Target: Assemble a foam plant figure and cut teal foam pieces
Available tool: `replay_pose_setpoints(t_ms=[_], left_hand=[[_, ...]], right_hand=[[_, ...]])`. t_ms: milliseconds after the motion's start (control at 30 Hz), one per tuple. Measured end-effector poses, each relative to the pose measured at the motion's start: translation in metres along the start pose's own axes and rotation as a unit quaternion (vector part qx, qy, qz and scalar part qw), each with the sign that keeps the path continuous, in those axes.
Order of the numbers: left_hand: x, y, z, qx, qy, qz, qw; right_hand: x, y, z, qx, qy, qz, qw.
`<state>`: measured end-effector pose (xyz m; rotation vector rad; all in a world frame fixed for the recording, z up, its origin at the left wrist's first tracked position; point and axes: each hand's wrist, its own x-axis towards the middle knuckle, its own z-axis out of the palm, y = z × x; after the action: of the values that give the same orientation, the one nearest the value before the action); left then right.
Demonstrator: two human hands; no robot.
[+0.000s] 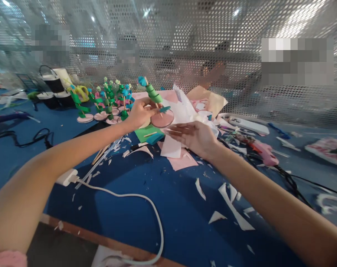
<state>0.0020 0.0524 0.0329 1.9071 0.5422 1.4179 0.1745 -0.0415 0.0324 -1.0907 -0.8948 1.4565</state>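
Note:
A handmade paper flower (154, 93) on a wooden stick leans to the left, with a blue paper top and a green paper strip coiled around the stick. My left hand (140, 114) pinches it low on the stick, near a teal paper leaf (165, 109). Its round pink base (163, 119) faces me, tipped up. My right hand (198, 138) is open, fingers stretched toward the base's lower edge; whether they touch it I cannot tell. Below lie green and blue paper pieces (154, 138) and pink paper (182, 161).
Several similar paper flowers (108, 100) stand on round bases at the back left. A pink glue gun (265, 152) and a white phone (249, 125) lie right. A white cable (146, 196) crosses the blue table; paper scraps (235, 207) are scattered. A perforated metal screen (168, 44) rises behind.

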Motion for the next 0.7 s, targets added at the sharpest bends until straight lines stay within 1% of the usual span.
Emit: replay_pose_setpoints(t_ms=[33,67,100,133,167,200,233,267,300,333,400,467,500,633,700], left_hand=[[0.002,0.002,-0.003,0.012,0.005,0.005,1.000],[0.004,0.003,-0.005,0.025,0.010,0.006,1.000],[0.005,0.003,-0.007,0.040,0.015,0.004,0.999],[0.005,0.004,-0.010,0.054,0.019,0.000,0.998],[0.006,0.004,-0.012,0.065,0.023,-0.005,0.998],[0.006,0.004,-0.014,0.074,0.028,-0.010,0.997],[0.005,0.003,-0.015,0.080,0.032,-0.014,0.996],[0.005,0.003,-0.017,0.085,0.037,-0.017,0.996],[0.005,0.002,-0.018,0.090,0.042,-0.020,0.995],[0.005,0.000,-0.019,0.095,0.047,-0.022,0.994],[0.004,-0.003,-0.019,0.103,0.056,-0.026,0.993],[0.004,-0.008,-0.019,0.110,0.062,-0.029,0.992],[0.003,-0.010,-0.018,0.113,0.065,-0.030,0.991],[0.002,-0.017,-0.017,0.119,0.062,-0.035,0.990],[0.001,-0.019,-0.017,0.120,0.054,-0.038,0.991]], right_hand=[[0.000,-0.002,-0.001,-0.087,0.015,-0.044,0.995],[-0.001,-0.004,-0.003,-0.189,0.028,-0.093,0.977],[-0.001,-0.005,-0.004,-0.298,0.039,-0.144,0.943],[-0.002,-0.004,-0.006,-0.404,0.047,-0.191,0.894],[-0.003,-0.003,-0.008,-0.495,0.051,-0.231,0.836],[-0.004,-0.002,-0.009,-0.569,0.051,-0.261,0.778],[-0.006,0.000,-0.009,-0.624,0.048,-0.279,0.728],[-0.008,0.003,-0.008,-0.664,0.043,-0.287,0.689],[-0.011,0.005,-0.007,-0.694,0.032,-0.285,0.660],[-0.014,0.007,-0.005,-0.719,0.014,-0.275,0.638],[-0.019,0.011,-0.002,-0.755,-0.041,-0.244,0.607],[-0.022,0.014,0.001,-0.772,-0.094,-0.220,0.588],[-0.023,0.015,0.002,-0.775,-0.110,-0.215,0.584],[-0.020,0.017,0.002,-0.780,-0.125,-0.225,0.571],[-0.018,0.015,0.002,-0.775,-0.125,-0.229,0.576]])
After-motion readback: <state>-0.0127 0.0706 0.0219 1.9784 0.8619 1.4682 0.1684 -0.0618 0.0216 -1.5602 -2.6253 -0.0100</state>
